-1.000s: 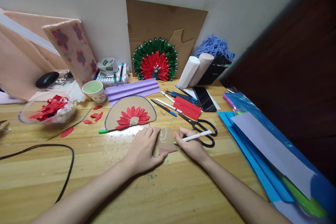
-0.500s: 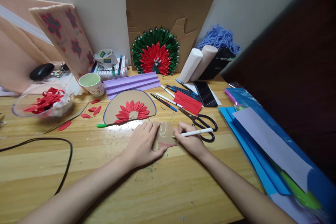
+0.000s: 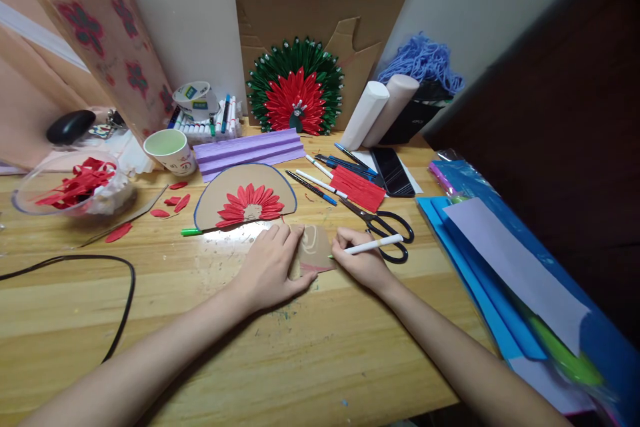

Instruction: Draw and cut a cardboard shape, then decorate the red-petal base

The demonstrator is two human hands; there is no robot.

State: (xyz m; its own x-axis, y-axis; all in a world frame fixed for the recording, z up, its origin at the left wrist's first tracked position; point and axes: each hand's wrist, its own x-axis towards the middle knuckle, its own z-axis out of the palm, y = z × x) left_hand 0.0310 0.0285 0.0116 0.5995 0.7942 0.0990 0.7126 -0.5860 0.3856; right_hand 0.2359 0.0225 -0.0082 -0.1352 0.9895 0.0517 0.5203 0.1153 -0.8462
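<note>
A small piece of brown cardboard (image 3: 316,252) lies on the wooden table (image 3: 200,320) with a pale outline drawn on it. My left hand (image 3: 271,268) lies flat on its left part, fingers stretched out, pressing it down. My right hand (image 3: 361,263) pinches a white pen with a green tip (image 3: 373,246), whose tip touches the cardboard's right edge. Just behind sits a half-round cardboard with red paper petals (image 3: 246,200). Black scissors (image 3: 383,230) lie right beside my right hand.
A green marker (image 3: 193,231), loose red petals (image 3: 170,203), a cup (image 3: 169,150), a bowl of red scraps (image 3: 70,188), folded purple paper (image 3: 249,152), pens, a phone (image 3: 393,172), a red-green peacock craft (image 3: 295,97) and blue sheets (image 3: 500,280) surround the spot. A black cable (image 3: 107,280) loops left.
The view has tilted so everything sits a little lower and closer. Both hands stay on the small cardboard; the pen tip has shifted slightly along its right edge.
</note>
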